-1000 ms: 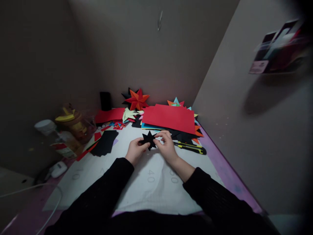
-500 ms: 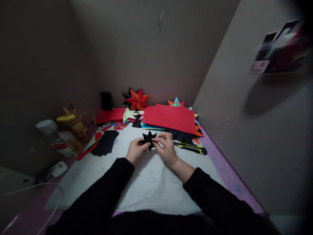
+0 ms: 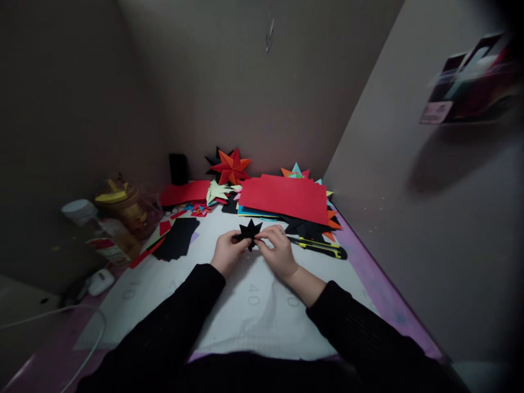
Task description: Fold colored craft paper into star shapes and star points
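A small black paper star [image 3: 250, 231] with several points is held up over the white sheet [image 3: 233, 316] in the middle of the head view. My left hand [image 3: 229, 251] grips its left side between thumb and fingers. On the right edge, the thumb and fingertips of my right hand [image 3: 278, 251] pinch the star near a lower point. The fingertips partly cover its lower middle. Just right of my right hand lies a black and yellow utility knife [image 3: 321, 248].
Behind the hands lie red paper sheets [image 3: 286, 197] over other coloured paper. Folded stars [image 3: 231, 167] lean on the back wall. Left are black paper pieces [image 3: 178, 239], a brown cup with yellow lid [image 3: 118, 202], a white-capped bottle [image 3: 79, 212] and a white case [image 3: 100, 282].
My right hand's fingers have drawn in slightly and lower at the star's right edge. The star and my left hand stay almost in place.
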Demonstrator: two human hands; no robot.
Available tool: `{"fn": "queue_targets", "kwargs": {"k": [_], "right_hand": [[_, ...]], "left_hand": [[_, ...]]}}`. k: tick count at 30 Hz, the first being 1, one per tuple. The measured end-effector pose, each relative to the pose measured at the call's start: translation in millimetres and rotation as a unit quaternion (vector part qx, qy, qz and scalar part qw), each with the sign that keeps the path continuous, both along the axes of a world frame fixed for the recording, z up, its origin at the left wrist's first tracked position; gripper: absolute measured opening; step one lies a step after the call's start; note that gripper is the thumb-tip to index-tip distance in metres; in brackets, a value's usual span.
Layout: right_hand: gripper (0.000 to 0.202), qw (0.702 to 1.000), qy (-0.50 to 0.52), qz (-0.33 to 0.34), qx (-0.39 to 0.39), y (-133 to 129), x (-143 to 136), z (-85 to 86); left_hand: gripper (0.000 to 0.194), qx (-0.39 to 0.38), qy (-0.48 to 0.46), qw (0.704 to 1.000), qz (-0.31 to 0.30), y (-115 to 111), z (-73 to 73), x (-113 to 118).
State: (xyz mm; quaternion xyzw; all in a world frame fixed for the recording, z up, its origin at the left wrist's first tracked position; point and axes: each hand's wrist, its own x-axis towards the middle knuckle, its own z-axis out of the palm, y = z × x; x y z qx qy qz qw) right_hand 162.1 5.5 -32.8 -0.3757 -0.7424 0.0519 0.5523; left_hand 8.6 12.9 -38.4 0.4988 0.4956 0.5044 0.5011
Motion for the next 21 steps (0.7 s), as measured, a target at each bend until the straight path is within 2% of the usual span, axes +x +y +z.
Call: {"fn": "queue_targets", "kwargs": {"k": [4,15,21], "right_hand": [[0.009,1.0,0.002,0.026,-0.003,-0.5,-0.7,-0.4],[0.022,0.996,0.058,-0.01,-0.068,0.5,-0.4,-2.3],[0.02,0.996,0.055,-0.01,-0.075,1.0,0.8,-0.7]], "left_hand": [[0.022,0.002,0.006,1.0,0.001,0.8,-2.3,-0.5],[0.026,-0.034,-0.037,0.999,0.006,-2.5,6.5,1.3],[0.027,-0.064,-0.097,0.993,-0.03,-0.1,5.4,0.6]]}}
